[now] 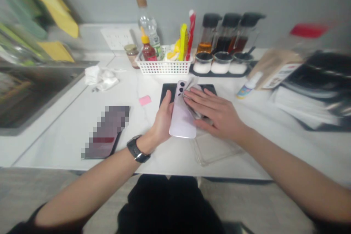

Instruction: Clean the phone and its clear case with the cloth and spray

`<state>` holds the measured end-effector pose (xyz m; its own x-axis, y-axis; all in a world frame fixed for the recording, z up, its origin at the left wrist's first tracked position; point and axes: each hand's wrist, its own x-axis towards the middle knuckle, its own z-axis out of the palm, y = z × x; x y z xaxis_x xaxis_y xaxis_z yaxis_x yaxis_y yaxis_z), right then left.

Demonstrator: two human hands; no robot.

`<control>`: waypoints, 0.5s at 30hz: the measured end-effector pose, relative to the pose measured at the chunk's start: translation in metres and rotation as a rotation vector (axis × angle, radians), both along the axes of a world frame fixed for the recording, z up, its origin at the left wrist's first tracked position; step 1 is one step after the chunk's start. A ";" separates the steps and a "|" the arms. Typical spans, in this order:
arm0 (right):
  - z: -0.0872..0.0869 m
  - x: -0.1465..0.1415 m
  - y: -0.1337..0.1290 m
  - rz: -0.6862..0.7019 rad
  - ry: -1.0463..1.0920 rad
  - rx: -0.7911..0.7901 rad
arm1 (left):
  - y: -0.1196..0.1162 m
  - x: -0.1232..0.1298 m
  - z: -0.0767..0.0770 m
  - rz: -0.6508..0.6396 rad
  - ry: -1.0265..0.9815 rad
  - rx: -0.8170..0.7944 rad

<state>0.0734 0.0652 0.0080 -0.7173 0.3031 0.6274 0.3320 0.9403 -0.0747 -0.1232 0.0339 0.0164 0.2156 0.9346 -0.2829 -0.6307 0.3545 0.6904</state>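
A pale lilac phone is held back side up above the counter, its camera lenses at the top. My left hand grips its left edge, the thumb extended along the side. Across the phone's upper right lies my right hand, pressing a crumpled grey-white cloth or tissue against the back. Under the phone and hands is a dark flat object, mostly covered. A clear phone case rests on the counter just below my right hand.
On the white counter, a blurred-out dark device lies left, near a pink slip and crumpled tissues. Behind stand a white basket of bottles and seasoning jars. A small spray bottle is right; the sink is left.
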 end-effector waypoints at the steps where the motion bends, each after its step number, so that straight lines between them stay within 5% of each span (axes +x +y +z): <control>1: -0.001 -0.002 -0.001 0.024 -0.030 -0.009 | -0.001 0.001 0.000 0.004 0.008 -0.014; 7: -0.003 -0.005 -0.009 0.301 -0.080 0.025 | -0.001 -0.004 0.002 -0.070 -0.028 -0.099; 15: -0.003 -0.001 0.000 0.124 0.004 -0.017 | -0.001 -0.003 0.011 0.016 -0.141 0.023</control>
<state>0.0721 0.0654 0.0048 -0.7475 0.2229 0.6258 0.2126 0.9728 -0.0925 -0.1265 0.0331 0.0270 0.2363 0.9441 -0.2299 -0.7275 0.3287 0.6023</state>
